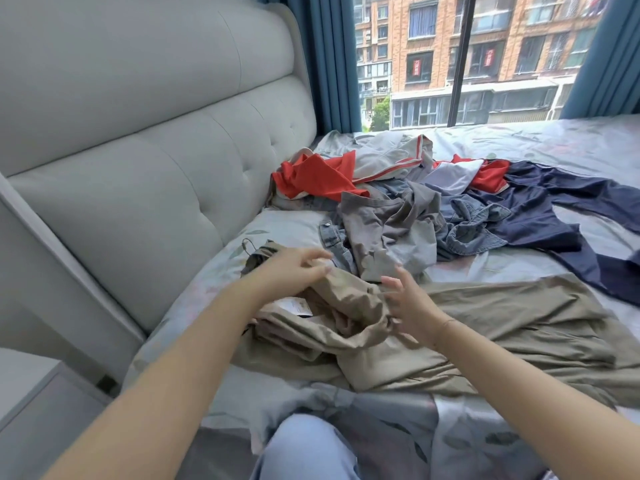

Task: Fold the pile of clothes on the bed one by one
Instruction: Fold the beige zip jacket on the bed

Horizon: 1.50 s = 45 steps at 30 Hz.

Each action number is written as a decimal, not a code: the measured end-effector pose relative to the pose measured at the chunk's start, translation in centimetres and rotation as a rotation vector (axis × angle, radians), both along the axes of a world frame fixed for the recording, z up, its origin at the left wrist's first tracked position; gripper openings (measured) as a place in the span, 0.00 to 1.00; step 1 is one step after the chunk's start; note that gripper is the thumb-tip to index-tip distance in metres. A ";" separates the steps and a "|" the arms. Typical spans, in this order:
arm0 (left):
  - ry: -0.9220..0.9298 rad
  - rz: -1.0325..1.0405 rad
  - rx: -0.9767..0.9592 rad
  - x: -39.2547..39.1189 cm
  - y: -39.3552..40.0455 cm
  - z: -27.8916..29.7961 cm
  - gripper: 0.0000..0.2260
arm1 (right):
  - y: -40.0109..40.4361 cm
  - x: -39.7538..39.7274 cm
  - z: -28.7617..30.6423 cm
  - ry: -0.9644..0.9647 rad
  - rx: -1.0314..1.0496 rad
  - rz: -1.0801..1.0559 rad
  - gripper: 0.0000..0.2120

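Left hand (294,270) and right hand (408,303), fingers loose, touch crumpled khaki cotton trousers (485,327); clothes pile (398,206) at 12 o'clock.

The bed (571,140) carries a pale patterned sheet. Directly on it lie khaki trousers (485,327) in front, a mixed pile (391,209) of grey, denim and red garments behind, and navy trousers (554,216) spread rightward.

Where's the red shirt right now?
The red shirt lies at the pile's far left, near the headboard, partly under a white jacket.
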<state>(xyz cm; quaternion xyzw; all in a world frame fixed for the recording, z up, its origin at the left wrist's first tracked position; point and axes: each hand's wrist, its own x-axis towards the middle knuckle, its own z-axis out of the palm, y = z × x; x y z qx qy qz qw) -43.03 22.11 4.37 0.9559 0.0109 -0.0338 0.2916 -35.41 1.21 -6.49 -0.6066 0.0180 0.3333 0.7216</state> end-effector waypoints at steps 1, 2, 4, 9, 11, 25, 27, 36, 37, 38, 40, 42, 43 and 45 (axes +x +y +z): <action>0.056 -0.008 0.177 0.1 0.6 -2.4 0.16 | -0.3 -0.6 -0.4 -0.068 -0.096 0.037 0.17; 0.130 -0.003 0.330 0.0 1.2 -4.5 0.18 | -0.4 -1.2 -0.9 -0.141 -0.174 0.068 0.18; 0.216 0.035 0.485 -0.5 2.1 -8.0 0.21 | 0.1 -1.5 -2.9 -0.303 -0.290 0.129 0.26; 0.028 0.053 0.453 -1.6 3.7 -11.0 0.19 | 0.9 -0.2 -4.5 -0.960 -0.444 -0.085 0.20; -0.124 0.089 0.202 -2.1 4.0 -10.7 0.14 | 0.0 0.3 -4.3 -1.242 -0.465 -0.134 0.18; 0.041 0.681 -0.692 -5.0 9.6 -10.3 0.05 | 3.2 -7.0 -6.2 -1.365 -0.817 0.166 0.34; 0.016 0.686 -0.753 -4.7 9.2 -10.1 0.05 | 5.3 -9.1 -5.6 -1.300 -0.781 0.321 0.44; -0.034 0.495 -0.740 -3.9 8.1 -6.5 0.02 | 15.1 -9.9 -2.8 -1.071 -0.469 0.025 0.33; -0.050 0.494 -0.736 -4.1 7.9 -6.1 0.04 | 15.1 -9.5 -2.5 -1.001 -0.384 -0.033 0.27; -0.069 0.498 -0.747 -4.2 8.0 -6.4 0.06 | 14.8 -9.0 -2.4 -0.919 -0.300 -0.093 0.22; -0.100 0.531 -0.826 -4.2 7.5 -7.6 0.09 | 14.0 -8.4 -2.1 -0.727 -0.126 -0.186 0.13; -0.094 0.589 -0.915 -3.9 6.2 -9.1 0.11 | 12.7 -7.9 -1.0 -0.593 0.043 -0.287 0.10; -0.069 0.590 -0.942 -3.6 5.2 -9.7 0.12 | 11.8 -7.5 -0.3 -0.534 0.115 -0.350 0.11; -0.041 0.519 -0.909 -2.5 2.6 -10.5 0.15 | 9.3 -6.7 1.0 -0.378 0.277 -0.476 0.12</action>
